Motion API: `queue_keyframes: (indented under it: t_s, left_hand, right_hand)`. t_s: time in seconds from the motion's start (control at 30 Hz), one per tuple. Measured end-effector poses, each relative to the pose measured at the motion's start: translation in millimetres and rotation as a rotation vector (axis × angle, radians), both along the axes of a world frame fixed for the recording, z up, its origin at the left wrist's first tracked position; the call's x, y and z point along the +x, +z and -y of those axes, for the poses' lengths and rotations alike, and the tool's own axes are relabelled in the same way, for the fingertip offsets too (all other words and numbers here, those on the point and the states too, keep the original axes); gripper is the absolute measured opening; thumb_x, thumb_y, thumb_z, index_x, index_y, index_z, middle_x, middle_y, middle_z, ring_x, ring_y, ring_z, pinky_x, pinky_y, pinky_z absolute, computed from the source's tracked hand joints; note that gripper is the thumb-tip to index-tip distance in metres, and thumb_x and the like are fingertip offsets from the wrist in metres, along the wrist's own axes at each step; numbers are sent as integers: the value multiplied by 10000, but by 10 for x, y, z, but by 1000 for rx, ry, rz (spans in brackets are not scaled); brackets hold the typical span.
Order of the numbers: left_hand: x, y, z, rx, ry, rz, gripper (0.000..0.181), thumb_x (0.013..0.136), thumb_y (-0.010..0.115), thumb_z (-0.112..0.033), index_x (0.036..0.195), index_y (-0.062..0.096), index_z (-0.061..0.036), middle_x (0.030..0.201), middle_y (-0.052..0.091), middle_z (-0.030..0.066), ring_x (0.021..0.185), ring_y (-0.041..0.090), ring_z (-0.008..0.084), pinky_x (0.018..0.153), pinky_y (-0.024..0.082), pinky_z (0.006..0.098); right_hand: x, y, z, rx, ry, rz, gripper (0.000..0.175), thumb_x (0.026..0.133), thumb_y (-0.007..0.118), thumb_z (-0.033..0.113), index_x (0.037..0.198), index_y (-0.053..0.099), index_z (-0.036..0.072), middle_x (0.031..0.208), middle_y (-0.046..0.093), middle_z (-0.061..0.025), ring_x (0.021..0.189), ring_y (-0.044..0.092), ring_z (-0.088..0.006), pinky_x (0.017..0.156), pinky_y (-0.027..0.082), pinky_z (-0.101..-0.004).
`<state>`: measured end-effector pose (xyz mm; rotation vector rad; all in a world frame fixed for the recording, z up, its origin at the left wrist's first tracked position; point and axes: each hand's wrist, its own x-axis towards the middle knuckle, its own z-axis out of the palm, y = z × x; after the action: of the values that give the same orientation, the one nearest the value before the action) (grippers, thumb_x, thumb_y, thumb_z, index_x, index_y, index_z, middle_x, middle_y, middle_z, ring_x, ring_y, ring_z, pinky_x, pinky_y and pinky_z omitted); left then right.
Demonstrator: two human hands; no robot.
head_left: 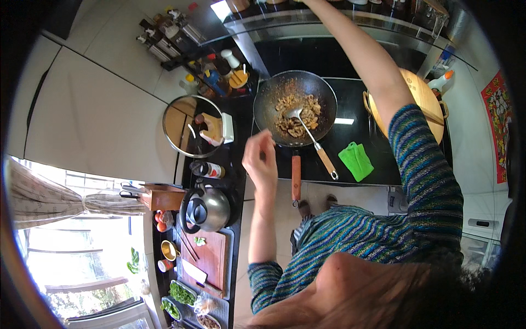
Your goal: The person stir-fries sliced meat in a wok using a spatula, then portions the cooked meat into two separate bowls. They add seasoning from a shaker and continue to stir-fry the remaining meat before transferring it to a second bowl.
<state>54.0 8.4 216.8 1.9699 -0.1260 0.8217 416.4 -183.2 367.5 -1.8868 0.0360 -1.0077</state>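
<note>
My left hand [261,158] is raised by the near left rim of a dark wok [267,107], its fingers curled toward the thumb; whether something small is between them cannot be told. Browned pieces of food [310,109] lie in the wok. A metal spatula with a wooden grip [324,160] rests in it, its blade in the food and its grip over the near rim. The wok's wooden handle [296,177] points toward me. My right arm reaches up past the picture's top edge, so my right hand is out of view. A folded green cloth [356,161] lies on the black cooktop [370,140].
Under my right arm is a pot with a wooden lid [423,103]. Left of the wok are a glass lid [193,123], seasoning bottles [215,80] and a steel kettle [215,209]. Farther down are a knife block [164,197], a cleaver [194,271] on a cutting board [218,255], and greens [183,293].
</note>
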Motion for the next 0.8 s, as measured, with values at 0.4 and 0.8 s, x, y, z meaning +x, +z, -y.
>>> queue_keyframes:
  t_s: [0.4, 0.8]
  left_hand:
    - [798, 892, 243, 378, -257, 370, 319, 742, 651, 71, 1053, 660, -1, 972, 668, 143, 772, 654, 222, 695, 534, 315]
    - [780, 363, 24, 475, -490, 215, 300, 694, 664, 60, 986, 669, -6, 936, 678, 105, 849, 647, 249, 729, 539, 322]
  right_hand:
    - [-2582, -1163, 297, -220, 955, -314, 564, 709, 798, 200, 1155, 483, 62, 995, 606, -69, 892, 598, -153, 787, 510, -311]
    - [-2880, -1566, 249, -24, 1054, -614, 569, 751, 757, 158, 1215, 451, 34, 1001, 560, -40, 921, 528, -102, 829, 459, -267]
